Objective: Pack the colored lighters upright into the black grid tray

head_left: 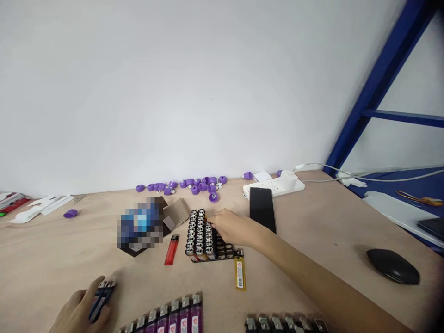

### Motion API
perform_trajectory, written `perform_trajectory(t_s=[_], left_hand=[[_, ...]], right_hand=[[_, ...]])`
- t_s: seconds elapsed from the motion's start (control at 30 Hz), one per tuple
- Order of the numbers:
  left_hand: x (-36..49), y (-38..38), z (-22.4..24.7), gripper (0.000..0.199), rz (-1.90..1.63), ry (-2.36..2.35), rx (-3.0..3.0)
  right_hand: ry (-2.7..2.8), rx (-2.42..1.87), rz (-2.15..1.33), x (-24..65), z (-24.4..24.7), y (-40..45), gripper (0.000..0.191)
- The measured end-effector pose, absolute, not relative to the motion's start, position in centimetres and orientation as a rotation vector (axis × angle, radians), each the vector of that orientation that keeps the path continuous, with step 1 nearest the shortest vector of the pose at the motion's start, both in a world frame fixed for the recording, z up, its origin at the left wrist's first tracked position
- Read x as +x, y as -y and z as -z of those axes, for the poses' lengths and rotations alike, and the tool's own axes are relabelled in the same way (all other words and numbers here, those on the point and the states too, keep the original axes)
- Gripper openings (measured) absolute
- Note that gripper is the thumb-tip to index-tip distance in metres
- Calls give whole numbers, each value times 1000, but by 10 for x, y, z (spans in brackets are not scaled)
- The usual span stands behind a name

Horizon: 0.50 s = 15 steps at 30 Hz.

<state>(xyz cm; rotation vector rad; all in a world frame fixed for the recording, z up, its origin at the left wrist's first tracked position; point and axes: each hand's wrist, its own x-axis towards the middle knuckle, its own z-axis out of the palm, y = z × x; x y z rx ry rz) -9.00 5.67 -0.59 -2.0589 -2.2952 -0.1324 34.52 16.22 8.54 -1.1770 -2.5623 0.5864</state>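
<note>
Left hand [81,310] closed around two dark lighters [102,300]; right hand [231,226] touching rows of upright lighters [200,236], grip hidden; red lighter [171,249] and yellow lighter [240,274] lying just beside.

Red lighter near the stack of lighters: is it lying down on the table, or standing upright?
Lying down. The red lighter rests along its length on the wooden table, its head pointing away from the person.

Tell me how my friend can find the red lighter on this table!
Look at the middle of the wooden table. Find the big block of black lighters. Just left of it lies the red lighter, all alone, the only red one.
</note>
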Motion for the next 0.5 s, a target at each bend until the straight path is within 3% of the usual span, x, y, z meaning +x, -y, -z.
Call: perform_trajectory(t_s=[0.13,0.3,0.5], left_hand=[[-82,-59,7,48,-26,2218,-2021],[-65,-58,-3,33,-266,2289,-1956],[-45,-61,-18,36,-361,2287,-1943]], right_hand=[[2529,-1171,-603,355,-95,-154,36],[2447,-1186,-585,376,-114,-137,36],[2321,-1287,-519,396,-133,-111,40]])
